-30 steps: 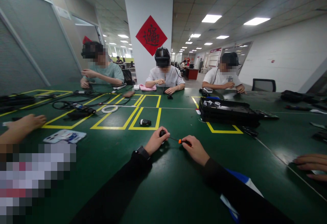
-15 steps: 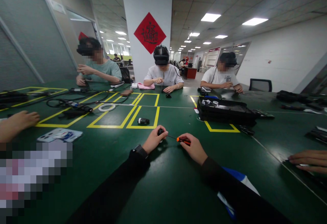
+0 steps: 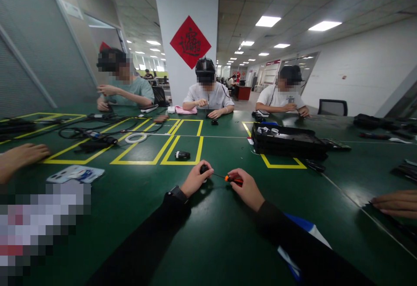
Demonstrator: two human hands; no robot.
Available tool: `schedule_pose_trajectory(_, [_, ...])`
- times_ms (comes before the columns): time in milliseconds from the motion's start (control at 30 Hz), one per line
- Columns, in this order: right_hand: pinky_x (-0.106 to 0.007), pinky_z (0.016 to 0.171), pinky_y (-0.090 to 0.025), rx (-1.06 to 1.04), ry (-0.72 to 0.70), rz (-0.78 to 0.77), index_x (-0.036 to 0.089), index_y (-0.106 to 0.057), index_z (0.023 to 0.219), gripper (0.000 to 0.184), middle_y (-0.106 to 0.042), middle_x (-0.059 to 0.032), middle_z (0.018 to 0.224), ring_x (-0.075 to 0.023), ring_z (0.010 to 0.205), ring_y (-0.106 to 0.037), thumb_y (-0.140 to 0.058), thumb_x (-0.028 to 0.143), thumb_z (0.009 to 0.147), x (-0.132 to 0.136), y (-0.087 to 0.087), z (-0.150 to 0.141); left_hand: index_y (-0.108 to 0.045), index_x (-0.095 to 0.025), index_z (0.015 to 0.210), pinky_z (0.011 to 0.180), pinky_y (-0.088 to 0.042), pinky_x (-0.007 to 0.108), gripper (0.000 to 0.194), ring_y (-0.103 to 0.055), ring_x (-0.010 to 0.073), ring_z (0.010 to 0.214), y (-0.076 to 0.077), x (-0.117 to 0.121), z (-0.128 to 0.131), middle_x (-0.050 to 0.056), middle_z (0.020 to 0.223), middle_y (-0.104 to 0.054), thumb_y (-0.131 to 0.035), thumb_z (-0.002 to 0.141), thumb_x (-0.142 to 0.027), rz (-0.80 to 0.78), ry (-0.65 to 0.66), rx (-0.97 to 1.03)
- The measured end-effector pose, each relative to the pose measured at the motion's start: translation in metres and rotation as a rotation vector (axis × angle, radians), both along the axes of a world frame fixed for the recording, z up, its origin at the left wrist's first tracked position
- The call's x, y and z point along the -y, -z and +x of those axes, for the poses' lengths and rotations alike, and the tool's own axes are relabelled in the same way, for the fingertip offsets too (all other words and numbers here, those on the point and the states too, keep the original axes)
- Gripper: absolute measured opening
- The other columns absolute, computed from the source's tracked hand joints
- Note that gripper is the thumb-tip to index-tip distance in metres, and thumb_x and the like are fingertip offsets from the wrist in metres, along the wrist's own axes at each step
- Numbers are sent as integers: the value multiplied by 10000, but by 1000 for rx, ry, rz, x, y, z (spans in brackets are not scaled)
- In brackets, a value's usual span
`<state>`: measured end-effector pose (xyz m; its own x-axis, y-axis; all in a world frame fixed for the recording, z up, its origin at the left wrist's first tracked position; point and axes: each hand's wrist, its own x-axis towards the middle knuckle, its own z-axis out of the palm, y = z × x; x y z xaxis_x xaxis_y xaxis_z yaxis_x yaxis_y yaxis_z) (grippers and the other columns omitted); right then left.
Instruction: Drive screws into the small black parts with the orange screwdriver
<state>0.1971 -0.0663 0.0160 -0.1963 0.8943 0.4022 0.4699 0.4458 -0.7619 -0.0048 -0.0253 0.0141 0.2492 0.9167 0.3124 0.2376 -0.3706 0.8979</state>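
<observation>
Near the middle of the green table, my left hand is closed around a small black rounded part, mostly covered by the fingers. My right hand grips a screwdriver with an orange and black handle. Its thin shaft points left and reaches my left fingertips; the tip's exact contact is hidden there. Beyond my left hand, a black cylinder with a white end lies inside a yellow taped rectangle.
A black tray with small white pieces stands at right. Cables and a white cable coil lie at left. A phone is nearer. A co-worker's hand rests left, another hand right; several people sit opposite.
The view has shifted slightly. My right hand has changed its hold a little, showing more of the screwdriver handle. The left hand keeps its grip on the black part.
</observation>
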Motion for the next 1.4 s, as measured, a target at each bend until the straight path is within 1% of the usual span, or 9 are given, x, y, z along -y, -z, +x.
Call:
schedule_pose_trajectory(233, [-308, 774, -437, 23, 43, -65, 181, -546, 963, 240, -595, -35, 865, -141, 811, -563, -453, 154, 742, -4, 3, 2, -505, -172, 795, 596, -398, 220, 207, -490, 101, 602, -3, 3, 1, -25, 644, -528, -515, 720, -365, -17, -16, -1])
schedule_pose_trajectory(400, [-292, 775, -428, 42, 14, 14, 184, -548, 949, 250, -588, -35, 893, -137, 825, -556, -503, 143, 707, 1, -3, 0, -502, -173, 808, 585, -397, 214, 211, -497, 99, 595, -1, 1, 0, -21, 639, -534, -506, 731, -369, -45, -8, 36])
schedule_pose_trajectory(500, [-285, 783, -424, 40, 8, 28, 184, -549, 944, 243, -583, -38, 920, -137, 850, -551, -520, 154, 704, 3, -5, -1, -503, -176, 806, 598, -394, 209, 196, -495, 93, 602, 1, 1, 0, -24, 661, -537, -520, 725, -354, -18, 7, 43])
schedule_pose_trajectory(733, [-297, 778, -430, 21, 39, -47, 186, -536, 978, 235, -591, -38, 891, -138, 831, -560, -448, 169, 761, 1, 1, 0, -507, -176, 812, 611, -394, 218, 197, -493, 95, 608, -1, 1, 0, -23, 679, -535, -513, 728, -354, -20, 22, 19])
schedule_pose_trajectory(867, [-294, 806, -413, 38, 9, 8, 187, -537, 964, 242, -582, -36, 910, -139, 856, -551, -491, 156, 728, 1, -1, -1, -507, -178, 819, 620, -398, 225, 201, -497, 98, 618, 1, 0, -1, -22, 684, -530, -514, 728, -357, -16, 28, 30])
schedule_pose_trajectory(967, [-292, 805, -407, 55, 24, 41, 186, -538, 955, 242, -575, -37, 921, -144, 863, -542, -510, 166, 716, 1, 0, -1, -507, -178, 817, 615, -398, 223, 200, -493, 97, 617, 2, -1, -1, -21, 695, -529, -522, 722, -353, -11, 16, 24])
schedule_pose_trajectory(1133, [-294, 749, -423, 46, 57, -57, 189, -534, 968, 223, -591, -26, 841, -148, 818, -552, -451, 202, 762, -3, 6, 3, -505, -174, 816, 613, -390, 215, 198, -492, 95, 620, 2, -1, -1, -25, 682, -531, -530, 721, -345, -14, 24, 27])
schedule_pose_trajectory(1233, [-289, 750, -428, 19, 27, -84, 190, -528, 974, 229, -593, -19, 830, -138, 791, -561, -447, 193, 761, -3, 6, 3, -503, -171, 817, 609, -389, 213, 204, -498, 93, 616, 1, -1, -1, -21, 683, -538, -525, 729, -354, -40, 51, 78])
schedule_pose_trajectory(1400, [-290, 788, -424, -23, 14, -59, 186, -538, 946, 228, -595, -29, 877, -134, 817, -564, -496, 180, 722, -1, 3, 0, -484, -170, 821, 630, -406, 221, 222, -527, 96, 649, 3, -2, 0, 4, 768, -557, -481, 765, -385, -139, 103, 220])
